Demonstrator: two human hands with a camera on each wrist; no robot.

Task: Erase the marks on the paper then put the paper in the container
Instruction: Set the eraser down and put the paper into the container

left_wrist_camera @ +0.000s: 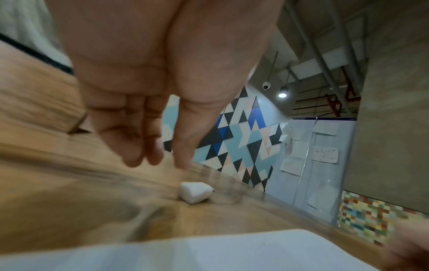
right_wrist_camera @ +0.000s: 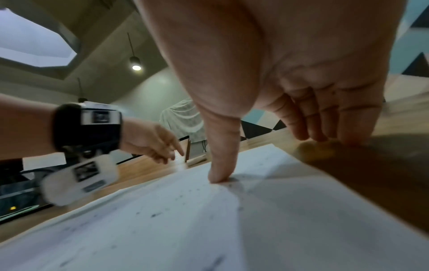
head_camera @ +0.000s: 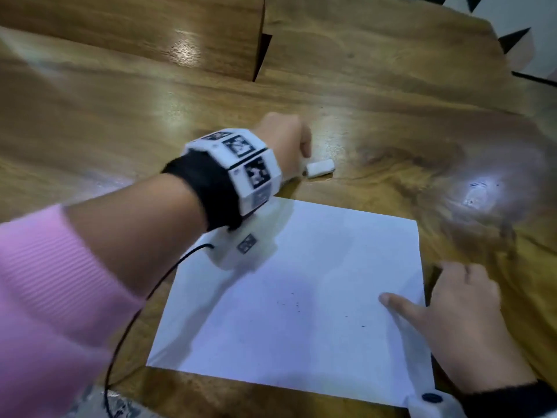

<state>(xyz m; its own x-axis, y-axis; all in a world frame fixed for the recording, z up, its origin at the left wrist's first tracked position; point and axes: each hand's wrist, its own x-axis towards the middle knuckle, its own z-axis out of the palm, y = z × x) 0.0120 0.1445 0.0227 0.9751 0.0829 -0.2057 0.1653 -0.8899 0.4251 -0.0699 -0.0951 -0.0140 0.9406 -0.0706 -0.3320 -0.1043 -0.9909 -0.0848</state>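
A white sheet of paper (head_camera: 301, 297) lies flat on the wooden table (head_camera: 120, 122), with a few small dark specks near its middle. A small white eraser (head_camera: 320, 168) rests on the table just beyond the paper's far edge. My left hand (head_camera: 286, 140) hovers right next to the eraser (left_wrist_camera: 195, 191), fingers (left_wrist_camera: 148, 146) loosely extended, holding nothing. My right hand (head_camera: 461, 306) rests at the paper's right edge, its thumb (right_wrist_camera: 220, 165) pressing down on the paper (right_wrist_camera: 185, 229) and its other fingers (right_wrist_camera: 325, 124) on the table.
A raised wooden box or panel (head_camera: 135, 34) stands at the back of the table with a dark gap at its corner. A wall of coloured triangles (left_wrist_camera: 239, 139) lies beyond the table's far edge. A black cable (head_camera: 144, 300) hangs from my left wrist.
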